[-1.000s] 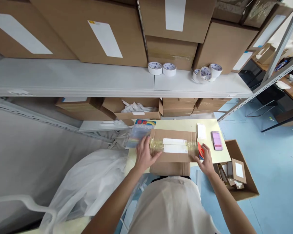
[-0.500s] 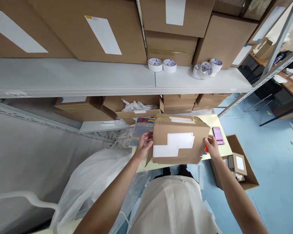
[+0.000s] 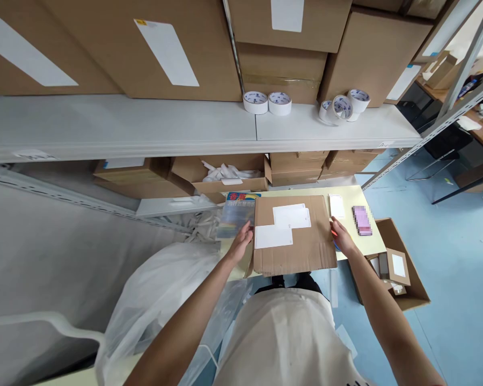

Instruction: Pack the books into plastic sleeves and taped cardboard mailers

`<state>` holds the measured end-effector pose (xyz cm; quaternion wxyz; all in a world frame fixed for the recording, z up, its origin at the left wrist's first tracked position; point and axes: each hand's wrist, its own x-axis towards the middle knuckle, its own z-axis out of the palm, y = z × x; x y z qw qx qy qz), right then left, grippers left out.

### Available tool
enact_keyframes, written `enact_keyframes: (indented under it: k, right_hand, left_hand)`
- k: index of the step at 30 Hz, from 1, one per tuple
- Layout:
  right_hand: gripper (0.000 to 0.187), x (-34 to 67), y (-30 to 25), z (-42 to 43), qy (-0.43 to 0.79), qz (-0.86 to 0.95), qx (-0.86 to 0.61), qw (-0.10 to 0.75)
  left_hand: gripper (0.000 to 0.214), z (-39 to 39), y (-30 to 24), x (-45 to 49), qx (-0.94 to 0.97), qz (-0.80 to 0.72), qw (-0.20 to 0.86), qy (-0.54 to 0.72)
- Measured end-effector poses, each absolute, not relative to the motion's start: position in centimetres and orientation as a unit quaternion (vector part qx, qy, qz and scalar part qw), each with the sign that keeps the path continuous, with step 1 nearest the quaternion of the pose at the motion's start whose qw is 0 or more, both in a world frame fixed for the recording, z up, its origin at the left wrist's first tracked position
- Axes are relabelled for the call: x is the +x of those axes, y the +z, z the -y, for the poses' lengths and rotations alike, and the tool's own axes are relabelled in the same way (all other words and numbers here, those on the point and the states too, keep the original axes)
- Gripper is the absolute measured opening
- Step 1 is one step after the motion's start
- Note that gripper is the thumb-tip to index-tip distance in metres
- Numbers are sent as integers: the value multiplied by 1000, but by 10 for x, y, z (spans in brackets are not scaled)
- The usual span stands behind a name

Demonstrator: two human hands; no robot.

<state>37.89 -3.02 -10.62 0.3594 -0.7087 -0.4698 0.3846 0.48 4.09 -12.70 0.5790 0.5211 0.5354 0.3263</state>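
Note:
A brown cardboard box [image 3: 293, 254] with white labels on its upward face is between my hands, over the pale yellow tabletop [image 3: 356, 198]. My left hand [image 3: 241, 242] grips its left side, fingers at the edge. At the right side my right hand [image 3: 342, 237] holds the opposite edge; part of its fingers is hidden. A small red and blue item [image 3: 335, 241] shows beside the right fingers, too covered to name. Left of the box lies a printed plastic packet [image 3: 235, 214]. A white card [image 3: 336, 206] and a phone [image 3: 362, 221] lie to the right.
A grey shelf [image 3: 165, 123] with large cartons and tape rolls [image 3: 255, 102] spans the view ahead. Below it stands an open carton [image 3: 225, 185] of white material. An open box [image 3: 414, 289] holding smaller boxes sits at the lower right. Clear plastic sheeting [image 3: 156, 300] bulges at left.
The box has tilted so its labelled face turns upward and its taped far side is out of sight. The white card beside it has come into view. Both hands stay on its sides.

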Motion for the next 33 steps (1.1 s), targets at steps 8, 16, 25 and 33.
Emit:
enact_keyframes:
  k: [8, 16, 25, 33]
  right_hand:
    - [81, 363, -126, 106, 517, 418, -645, 376]
    - [89, 365, -83, 75, 430, 491, -642, 403]
    - [91, 360, -41, 37, 353, 533, -698, 324]
    - [40, 279, 24, -5, 255, 812, -518, -87]
  left_hand:
    - [117, 30, -142, -10, 559, -466, 616, 301]
    - [84, -2, -76, -9, 540, -452, 601, 379]
    - [52, -57, -47, -15, 478, -568, 560, 368]
    - [35, -44, -23, 2, 758, -622, 110, 165]
